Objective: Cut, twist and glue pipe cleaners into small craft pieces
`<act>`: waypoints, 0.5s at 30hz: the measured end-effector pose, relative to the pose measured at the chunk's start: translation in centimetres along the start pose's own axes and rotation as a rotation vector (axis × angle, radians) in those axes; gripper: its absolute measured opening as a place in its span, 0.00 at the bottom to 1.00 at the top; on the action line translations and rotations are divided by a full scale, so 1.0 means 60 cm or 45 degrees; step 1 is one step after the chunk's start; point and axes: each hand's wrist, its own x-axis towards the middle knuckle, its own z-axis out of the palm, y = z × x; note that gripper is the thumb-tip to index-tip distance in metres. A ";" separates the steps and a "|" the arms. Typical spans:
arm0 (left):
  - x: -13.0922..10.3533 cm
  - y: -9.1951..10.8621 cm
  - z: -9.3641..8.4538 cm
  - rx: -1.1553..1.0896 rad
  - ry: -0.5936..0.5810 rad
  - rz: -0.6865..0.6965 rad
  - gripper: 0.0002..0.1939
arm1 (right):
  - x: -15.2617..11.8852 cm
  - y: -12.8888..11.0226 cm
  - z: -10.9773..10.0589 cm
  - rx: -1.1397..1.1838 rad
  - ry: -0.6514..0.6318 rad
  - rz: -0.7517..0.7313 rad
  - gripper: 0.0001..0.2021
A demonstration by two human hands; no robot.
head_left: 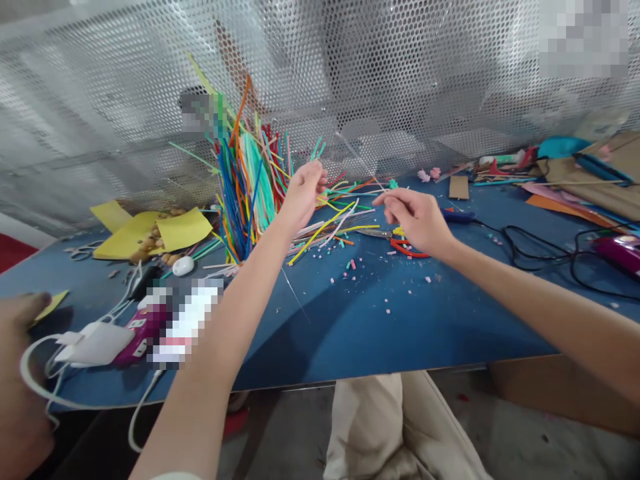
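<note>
My left hand is raised over the blue table, its fingers closed in a pinch; what they hold, if anything, does not show clearly. Just behind it stands a thick bundle of coloured pipe cleaners. My right hand has thumb and fingers pressed together on a thin pale stick, which slants up to the left. Below the right hand lies a pair of scissors with red handles, partly covered by it. Loose pipe cleaners and small cut bits are scattered between the hands.
On the left are yellow paper, a white mouse-shaped item, a purple power strip and a white charger. Another person's hand is at the left edge. A black cord crosses the right side. Perforated metal sheet stands behind.
</note>
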 end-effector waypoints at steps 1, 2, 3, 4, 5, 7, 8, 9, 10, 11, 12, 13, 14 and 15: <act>0.013 -0.034 -0.009 0.011 0.041 -0.043 0.14 | -0.010 0.012 -0.016 -0.021 0.005 -0.010 0.15; 0.025 -0.066 -0.018 0.012 0.073 -0.074 0.13 | -0.021 0.025 -0.032 -0.044 0.003 0.001 0.15; 0.035 -0.095 -0.027 0.013 0.128 -0.099 0.12 | -0.032 0.036 -0.049 -0.069 0.008 0.021 0.15; 0.044 -0.120 -0.035 0.017 0.163 -0.140 0.12 | -0.041 0.047 -0.064 -0.099 -0.006 0.046 0.15; 0.051 -0.141 -0.041 0.015 0.196 -0.162 0.13 | -0.049 0.057 -0.078 -0.124 -0.024 0.070 0.15; 0.064 -0.167 -0.050 0.013 0.237 -0.185 0.13 | -0.056 0.072 -0.100 -0.151 -0.067 0.110 0.14; 0.071 -0.174 -0.053 0.041 0.243 -0.175 0.14 | -0.057 0.077 -0.107 -0.158 -0.070 0.124 0.14; 0.080 -0.179 -0.056 0.095 0.230 -0.160 0.16 | -0.055 0.082 -0.112 -0.165 -0.062 0.134 0.14; 0.090 -0.181 -0.057 0.170 0.211 -0.137 0.17 | -0.053 0.085 -0.114 -0.178 -0.044 0.143 0.14; 0.101 -0.183 -0.058 0.263 0.198 -0.120 0.17 | -0.051 0.088 -0.114 -0.198 -0.021 0.152 0.15; 0.113 -0.184 -0.058 0.362 0.179 -0.106 0.17 | -0.049 0.090 -0.113 -0.223 0.003 0.163 0.15; 0.126 -0.185 -0.057 0.465 0.154 -0.092 0.17 | -0.049 0.091 -0.111 -0.251 0.029 0.176 0.15; 0.138 -0.186 -0.054 0.562 0.127 -0.074 0.17 | -0.049 0.093 -0.108 -0.280 0.054 0.190 0.15; 0.149 -0.187 -0.051 0.647 0.087 -0.051 0.17 | -0.051 0.094 -0.106 -0.307 0.077 0.203 0.15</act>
